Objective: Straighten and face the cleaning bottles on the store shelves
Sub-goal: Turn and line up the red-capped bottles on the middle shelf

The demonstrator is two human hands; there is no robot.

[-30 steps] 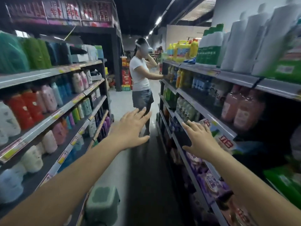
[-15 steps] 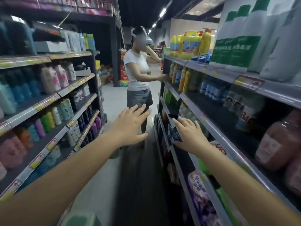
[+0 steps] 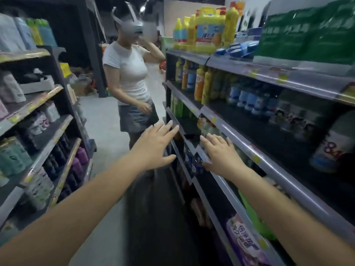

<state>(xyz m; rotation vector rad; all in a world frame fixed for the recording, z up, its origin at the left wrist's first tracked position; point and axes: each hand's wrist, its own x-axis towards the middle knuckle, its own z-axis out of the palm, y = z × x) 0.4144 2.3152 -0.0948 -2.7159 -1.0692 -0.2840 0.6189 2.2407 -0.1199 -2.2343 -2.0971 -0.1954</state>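
Note:
Cleaning bottles fill the right-hand shelves: yellow bottles and a yellow jug on the top shelf, orange and yellow bottles and blue ones one level below, green bottles lower still. My left hand is stretched forward over the aisle with straight, spread fingers, holding nothing. My right hand reaches out beside the edge of a right shelf rail, fingers straight, holding nothing. The picture is blurred.
A person in a white top stands in the aisle just ahead, close to the right shelves. The left shelving carries green, purple and white bottles. Purple pouches sit low on the right. Grey floor runs between.
The view has moved forward along the aisle; the person ahead is much nearer and has lowered one arm from the shelf. Both my hands stay outstretched and empty.

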